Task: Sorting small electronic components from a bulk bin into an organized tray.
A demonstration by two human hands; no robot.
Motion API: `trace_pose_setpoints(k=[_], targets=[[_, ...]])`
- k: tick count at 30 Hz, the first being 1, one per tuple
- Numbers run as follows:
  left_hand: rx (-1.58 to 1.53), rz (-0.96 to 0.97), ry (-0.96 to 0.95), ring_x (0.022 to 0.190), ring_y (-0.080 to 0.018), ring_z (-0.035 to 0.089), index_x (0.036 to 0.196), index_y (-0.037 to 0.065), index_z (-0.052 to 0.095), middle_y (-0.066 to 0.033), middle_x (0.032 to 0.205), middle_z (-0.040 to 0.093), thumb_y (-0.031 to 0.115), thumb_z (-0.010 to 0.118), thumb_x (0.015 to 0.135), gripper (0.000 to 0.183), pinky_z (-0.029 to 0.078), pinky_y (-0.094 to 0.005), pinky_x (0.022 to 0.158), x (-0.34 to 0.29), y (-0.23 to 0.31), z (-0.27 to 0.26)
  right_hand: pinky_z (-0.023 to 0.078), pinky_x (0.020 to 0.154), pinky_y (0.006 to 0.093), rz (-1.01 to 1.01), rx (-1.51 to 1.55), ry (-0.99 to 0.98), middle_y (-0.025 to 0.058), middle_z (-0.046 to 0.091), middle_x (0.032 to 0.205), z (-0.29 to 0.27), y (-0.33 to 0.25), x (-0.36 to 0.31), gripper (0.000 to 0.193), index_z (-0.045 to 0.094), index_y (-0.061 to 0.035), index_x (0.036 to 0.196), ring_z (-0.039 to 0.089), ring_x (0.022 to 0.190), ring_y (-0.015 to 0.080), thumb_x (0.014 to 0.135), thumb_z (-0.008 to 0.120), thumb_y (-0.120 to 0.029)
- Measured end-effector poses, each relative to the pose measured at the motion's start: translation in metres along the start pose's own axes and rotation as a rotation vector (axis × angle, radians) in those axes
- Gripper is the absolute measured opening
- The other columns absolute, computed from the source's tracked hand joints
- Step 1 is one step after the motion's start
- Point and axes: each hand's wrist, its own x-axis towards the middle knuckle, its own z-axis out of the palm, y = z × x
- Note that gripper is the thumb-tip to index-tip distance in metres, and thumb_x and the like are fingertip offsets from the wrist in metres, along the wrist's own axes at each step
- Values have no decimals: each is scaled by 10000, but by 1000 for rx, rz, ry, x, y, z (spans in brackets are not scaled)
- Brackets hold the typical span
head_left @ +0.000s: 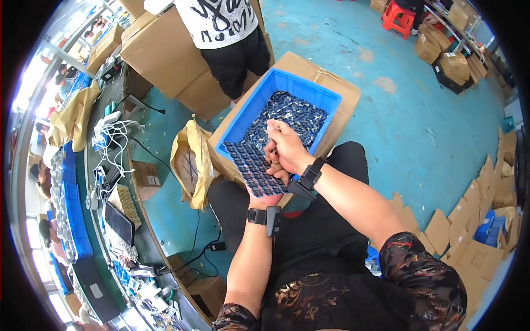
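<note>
My left hand (266, 201) holds a dark blue panel of small circuit boards (251, 168) from below. The panel lies tilted over the near left corner of a blue plastic bin (243, 122), and most of the left palm is hidden beneath it. At the panel's right edge my right hand (289, 146) is closed, fingers curled and thumb pressed in; whatever is pinched there is hidden. Many loose small dark blue boards (292, 113) fill the bin's bottom.
The bin stands on a cardboard box (345, 102). Left of it is an open yellow-brown sack (190, 160). A workbench with white cables (113, 138) curves along the left. Beyond the bin stands another person (221, 33). Flattened cardboard (458, 231) lies at right.
</note>
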Motion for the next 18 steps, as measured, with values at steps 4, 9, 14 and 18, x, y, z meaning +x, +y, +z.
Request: trace_pose_setpoints(k=[4, 9, 14, 18], targets=[[27, -21, -48, 689, -102, 558, 1195, 43, 610, -86, 1061, 702, 392, 459, 958, 448, 414, -248, 638, 1, 5, 1, 454, 478, 267, 49, -33, 70, 69, 555, 801, 6, -7, -2, 503, 331, -96, 1431, 482, 574, 96, 1020, 506, -326], [0, 10, -8, 671, -100, 541, 1167, 65, 604, -55, 990, 656, 371, 451, 966, 397, 404, -247, 625, 1, 5, 3, 516, 464, 275, 85, 10, 73, 79, 558, 918, 9, -3, -11, 596, 227, -153, 1495, 522, 619, 117, 1007, 530, -311], [76, -92, -53, 656, -98, 533, 1157, 75, 597, -32, 896, 588, 340, 434, 998, 349, 413, -244, 599, 14, 13, 2, 547, 438, 322, 155, -74, 106, 65, 563, 869, 4, -5, -10, 496, 328, -154, 1431, 519, 501, 140, 1005, 525, -316], [64, -20, 49, 627, -107, 522, 1035, 57, 632, -40, 856, 583, 325, 481, 984, 311, 426, -249, 565, 8, 6, 20, 539, 432, 307, 131, 34, 129, 70, 577, 848, 10, -11, -14, 451, 396, -131, 1371, 580, 516, 165, 995, 556, -323]])
